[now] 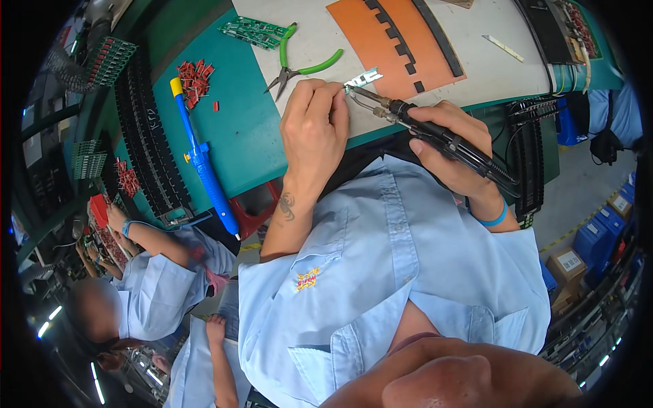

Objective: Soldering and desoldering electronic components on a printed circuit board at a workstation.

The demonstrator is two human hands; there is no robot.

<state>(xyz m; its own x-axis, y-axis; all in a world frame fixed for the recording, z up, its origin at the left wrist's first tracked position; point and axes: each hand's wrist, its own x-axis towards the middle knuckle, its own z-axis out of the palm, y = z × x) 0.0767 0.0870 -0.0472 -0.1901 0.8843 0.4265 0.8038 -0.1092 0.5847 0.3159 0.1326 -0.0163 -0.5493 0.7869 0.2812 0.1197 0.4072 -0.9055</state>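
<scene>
My left hand [313, 128] is closed in a pinch at the near end of a small white-and-green circuit board [366, 78]. Its fingertips partly cover that end of the board. In my right hand [461, 136] is a black soldering iron [445, 141], gripped around the handle. A thin metal tube runs alongside its tip, and the tip reaches the board close to my left fingertips. Just beyond my left hand lie side cutters [314, 66] with green handles, their jaws apart. An orange sheet [394, 44] with black strips lies beside the board.
Left on the green mat [255, 136] are a blue solder sucker [204, 166] and a pile of red components [194, 81]. Green circuit boards [253, 31] lie at the back. A black rack [151, 136] stands farther left. A co-worker [160, 279] works at lower left.
</scene>
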